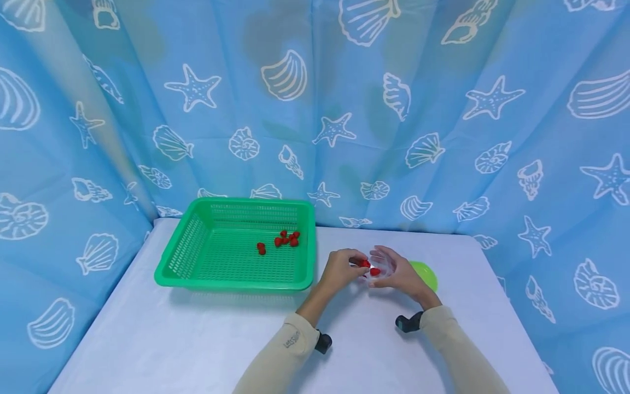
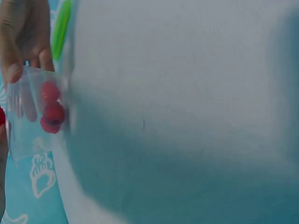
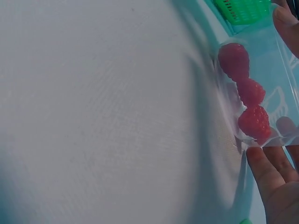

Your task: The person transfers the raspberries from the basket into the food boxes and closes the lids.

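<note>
My right hand [image 1: 403,273] grips a clear plastic container [image 1: 386,264] just above the table, fingers and thumb on its sides. Several red raspberries [image 3: 253,122] lie inside, against the container's wall in the right wrist view; the left wrist view shows raspberries [image 2: 53,113] through the plastic too. At the container's mouth my left hand [image 1: 339,269] pinches another raspberry [image 1: 365,263] between thumb and fingers. Only a sliver of that raspberry [image 2: 2,116] shows at the edge of the left wrist view.
A green slotted basket [image 1: 236,285] stands at the left, with several raspberries [image 1: 285,240] toward its right side. Behind my right hand lies a lime-green round object [image 1: 426,274], partly hidden. A blue seashell curtain [image 1: 344,180] borders the white table [image 1: 206,339].
</note>
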Motion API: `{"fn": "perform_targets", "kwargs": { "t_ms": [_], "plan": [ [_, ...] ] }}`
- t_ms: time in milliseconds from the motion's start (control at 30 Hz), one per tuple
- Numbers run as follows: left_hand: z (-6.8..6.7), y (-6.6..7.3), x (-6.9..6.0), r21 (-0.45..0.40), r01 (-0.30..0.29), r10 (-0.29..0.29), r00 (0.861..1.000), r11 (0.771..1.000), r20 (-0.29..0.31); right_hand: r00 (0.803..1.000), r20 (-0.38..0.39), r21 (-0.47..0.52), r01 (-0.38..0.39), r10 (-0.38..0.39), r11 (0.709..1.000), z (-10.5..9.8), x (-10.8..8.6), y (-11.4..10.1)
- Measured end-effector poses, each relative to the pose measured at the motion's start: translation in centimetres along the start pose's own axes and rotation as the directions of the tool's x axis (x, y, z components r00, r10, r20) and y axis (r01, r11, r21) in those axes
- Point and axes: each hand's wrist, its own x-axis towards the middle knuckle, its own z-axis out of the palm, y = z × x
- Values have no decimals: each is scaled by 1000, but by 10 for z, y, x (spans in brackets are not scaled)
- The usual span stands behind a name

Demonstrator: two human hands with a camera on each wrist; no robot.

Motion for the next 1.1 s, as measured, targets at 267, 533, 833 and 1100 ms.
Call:
{"fn": "perform_targets", "kwargs": {
  "t_ms": [267, 533, 833, 1100],
  "plan": [
    [3, 7, 6, 167, -22, 17, 999, 986, 30, 994, -104, -229, -68, 46, 971, 3, -2, -9],
    [9, 15, 14, 359, -17, -31, 991, 933, 127, 995, -94, -159, -34, 19, 987, 1, -5, -10],
    [12, 12, 25, 474, -35, -34, 990, 880, 137, 996, -85, -119, -30, 20, 992, 4, -2, -9],
    [13, 6, 29, 496, -80, 1, 987, 865, 158, 997, -74, -101, -26, 19, 995, 4, -3, -7]
  ]
}}
